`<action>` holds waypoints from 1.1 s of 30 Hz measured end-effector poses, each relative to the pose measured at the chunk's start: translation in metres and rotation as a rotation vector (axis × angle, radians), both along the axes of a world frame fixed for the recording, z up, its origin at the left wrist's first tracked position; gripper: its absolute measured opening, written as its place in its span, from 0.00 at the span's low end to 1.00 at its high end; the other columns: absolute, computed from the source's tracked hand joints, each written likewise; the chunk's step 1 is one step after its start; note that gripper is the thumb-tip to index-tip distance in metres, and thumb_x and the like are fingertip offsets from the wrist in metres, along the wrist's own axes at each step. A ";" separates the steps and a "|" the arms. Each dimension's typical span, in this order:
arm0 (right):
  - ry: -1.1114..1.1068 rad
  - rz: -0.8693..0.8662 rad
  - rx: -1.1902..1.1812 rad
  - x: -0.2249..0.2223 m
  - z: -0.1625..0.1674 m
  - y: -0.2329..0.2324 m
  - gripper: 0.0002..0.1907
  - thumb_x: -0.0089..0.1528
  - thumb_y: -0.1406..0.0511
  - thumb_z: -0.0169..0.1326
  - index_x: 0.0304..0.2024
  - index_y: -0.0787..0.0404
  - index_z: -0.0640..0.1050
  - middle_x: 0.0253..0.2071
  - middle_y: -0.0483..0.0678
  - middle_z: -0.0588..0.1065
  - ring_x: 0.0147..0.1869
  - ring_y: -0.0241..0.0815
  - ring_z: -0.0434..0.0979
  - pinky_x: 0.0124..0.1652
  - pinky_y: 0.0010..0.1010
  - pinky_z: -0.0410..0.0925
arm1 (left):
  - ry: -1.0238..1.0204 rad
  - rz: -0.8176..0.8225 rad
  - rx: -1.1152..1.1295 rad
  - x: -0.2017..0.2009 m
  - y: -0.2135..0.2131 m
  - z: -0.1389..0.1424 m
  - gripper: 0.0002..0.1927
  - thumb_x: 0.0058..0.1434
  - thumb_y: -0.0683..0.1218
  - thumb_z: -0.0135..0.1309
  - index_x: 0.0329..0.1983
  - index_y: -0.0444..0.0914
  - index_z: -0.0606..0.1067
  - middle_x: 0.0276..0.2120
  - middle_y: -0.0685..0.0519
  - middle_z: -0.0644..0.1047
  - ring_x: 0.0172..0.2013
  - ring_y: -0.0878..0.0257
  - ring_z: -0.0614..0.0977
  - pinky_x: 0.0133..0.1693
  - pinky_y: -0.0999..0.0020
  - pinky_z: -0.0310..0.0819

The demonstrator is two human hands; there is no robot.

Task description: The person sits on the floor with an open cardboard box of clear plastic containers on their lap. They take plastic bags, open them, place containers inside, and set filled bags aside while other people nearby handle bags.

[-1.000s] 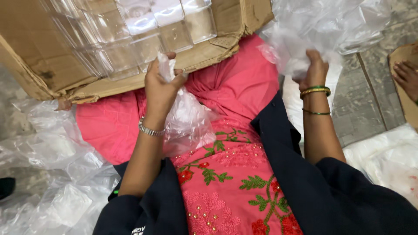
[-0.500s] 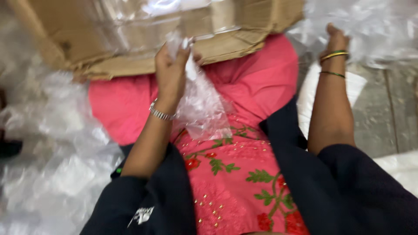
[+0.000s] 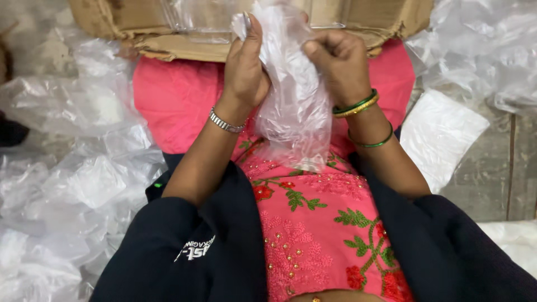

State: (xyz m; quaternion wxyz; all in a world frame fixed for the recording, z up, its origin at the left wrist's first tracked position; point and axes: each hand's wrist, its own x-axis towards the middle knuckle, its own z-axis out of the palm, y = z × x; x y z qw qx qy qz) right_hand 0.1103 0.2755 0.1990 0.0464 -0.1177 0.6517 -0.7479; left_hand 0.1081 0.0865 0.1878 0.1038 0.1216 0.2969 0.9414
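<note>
Crinkled clear plastic bags [image 3: 84,184] lie heaped over the stone floor at the left. Above the lap, the left hand [image 3: 244,70] pinches the top edge of a thin, wrinkled transparent bag [image 3: 293,112], which hangs over the pink embroidered dress [image 3: 313,235]. Just beside it, the right hand [image 3: 338,64] closes on the same bag below a worn cardboard box [image 3: 168,33]. A flat white packet [image 3: 439,134] lies at the right.

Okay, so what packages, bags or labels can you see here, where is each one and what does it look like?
Plastic bag: clear, crumpled, held over the lap by left hand and right hand.
Cardboard box: brown, worn, at the top beyond the knees, clear plastic trays inside.
Loose bags: clear, heaped on the floor at left.
Flat white packet: on the floor at right.
Sleeve print: small, white on dark fabric.
</note>
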 end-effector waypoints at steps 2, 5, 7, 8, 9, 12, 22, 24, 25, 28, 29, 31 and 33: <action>0.029 -0.024 -0.056 -0.001 -0.003 -0.005 0.10 0.74 0.73 0.51 0.56 0.70 0.79 0.46 0.45 0.80 0.46 0.29 0.76 0.50 0.20 0.71 | -0.045 0.028 0.047 0.002 -0.010 -0.003 0.27 0.75 0.53 0.52 0.65 0.26 0.67 0.57 0.40 0.78 0.57 0.51 0.81 0.61 0.54 0.78; 0.054 0.002 -0.085 0.007 -0.009 -0.011 0.22 0.74 0.74 0.48 0.71 0.65 0.64 0.49 0.45 0.79 0.46 0.28 0.75 0.48 0.20 0.69 | 0.123 0.111 -0.218 0.003 -0.012 -0.013 0.28 0.63 0.35 0.67 0.63 0.30 0.68 0.55 0.46 0.78 0.54 0.58 0.81 0.59 0.60 0.77; 0.043 -0.015 -0.114 0.014 -0.011 -0.015 0.25 0.73 0.74 0.46 0.72 0.66 0.61 0.58 0.44 0.75 0.56 0.30 0.76 0.58 0.22 0.70 | -0.033 0.234 -0.231 -0.002 -0.009 -0.021 0.24 0.58 0.32 0.66 0.57 0.28 0.72 0.48 0.45 0.80 0.47 0.57 0.84 0.51 0.61 0.81; 0.039 -0.023 -0.130 0.017 -0.011 -0.015 0.26 0.72 0.74 0.46 0.73 0.67 0.59 0.63 0.43 0.73 0.61 0.31 0.77 0.62 0.23 0.71 | -0.111 0.295 -0.237 -0.006 -0.011 -0.024 0.23 0.56 0.30 0.66 0.54 0.28 0.73 0.45 0.44 0.81 0.43 0.56 0.85 0.48 0.61 0.83; 0.028 -0.022 -0.162 0.018 -0.010 -0.016 0.26 0.73 0.73 0.46 0.73 0.66 0.59 0.60 0.46 0.75 0.58 0.34 0.78 0.61 0.26 0.72 | -0.102 0.349 -0.249 -0.008 -0.013 -0.027 0.21 0.57 0.31 0.66 0.53 0.28 0.74 0.44 0.45 0.82 0.42 0.57 0.85 0.47 0.63 0.83; -0.114 0.012 -0.241 0.014 -0.011 -0.012 0.25 0.71 0.72 0.47 0.71 0.64 0.60 0.52 0.52 0.79 0.51 0.41 0.82 0.54 0.32 0.76 | -0.065 0.453 -0.336 -0.012 -0.026 -0.033 0.16 0.59 0.33 0.66 0.49 0.30 0.76 0.41 0.47 0.82 0.39 0.61 0.85 0.45 0.67 0.83; -0.140 -0.054 -0.167 -0.009 -0.045 -0.012 0.04 0.66 0.73 0.60 0.44 0.67 0.80 0.36 0.46 0.79 0.37 0.32 0.75 0.40 0.22 0.69 | -0.087 0.442 -0.563 0.018 -0.046 -0.045 0.07 0.63 0.38 0.63 0.40 0.36 0.75 0.33 0.57 0.79 0.33 0.71 0.78 0.37 0.73 0.77; -0.151 -0.048 -0.111 -0.006 -0.049 -0.021 0.04 0.70 0.69 0.57 0.43 0.66 0.80 0.34 0.44 0.77 0.34 0.30 0.72 0.37 0.21 0.66 | -0.093 0.466 -0.548 0.017 -0.054 -0.043 0.04 0.68 0.39 0.62 0.41 0.36 0.76 0.34 0.57 0.78 0.34 0.72 0.75 0.38 0.74 0.73; -0.144 -0.040 -0.059 -0.006 -0.049 -0.025 0.06 0.72 0.67 0.56 0.41 0.64 0.79 0.31 0.43 0.76 0.32 0.30 0.71 0.36 0.20 0.65 | -0.076 0.491 -0.516 0.016 -0.056 -0.041 0.04 0.71 0.40 0.61 0.41 0.36 0.76 0.36 0.58 0.77 0.35 0.73 0.73 0.39 0.74 0.70; -0.120 -0.018 0.077 -0.014 -0.044 -0.031 0.13 0.78 0.62 0.52 0.40 0.63 0.77 0.31 0.41 0.71 0.32 0.29 0.65 0.33 0.22 0.61 | -0.170 0.322 -0.284 0.013 -0.060 -0.035 0.08 0.74 0.46 0.55 0.42 0.36 0.77 0.37 0.57 0.78 0.36 0.71 0.77 0.40 0.72 0.74; -0.113 -0.012 0.121 -0.019 -0.040 -0.029 0.15 0.80 0.61 0.51 0.40 0.63 0.77 0.33 0.41 0.69 0.33 0.29 0.62 0.33 0.23 0.59 | -0.226 0.225 -0.183 0.013 -0.060 -0.033 0.11 0.73 0.48 0.52 0.42 0.36 0.78 0.36 0.56 0.80 0.36 0.69 0.80 0.41 0.70 0.77; -0.334 0.143 -0.372 -0.034 -0.026 -0.020 0.09 0.75 0.63 0.50 0.45 0.63 0.76 0.43 0.44 0.76 0.47 0.35 0.74 0.49 0.27 0.68 | -0.235 0.085 -0.214 0.011 -0.060 -0.033 0.12 0.72 0.50 0.52 0.44 0.36 0.78 0.38 0.56 0.80 0.37 0.69 0.80 0.42 0.71 0.77; -0.383 0.294 -0.679 -0.053 -0.009 -0.008 0.07 0.74 0.64 0.52 0.50 0.61 0.76 0.49 0.47 0.79 0.56 0.40 0.79 0.61 0.35 0.73 | -0.237 0.067 -0.326 0.002 -0.065 -0.034 0.11 0.71 0.49 0.54 0.45 0.36 0.79 0.38 0.55 0.80 0.38 0.69 0.80 0.43 0.72 0.76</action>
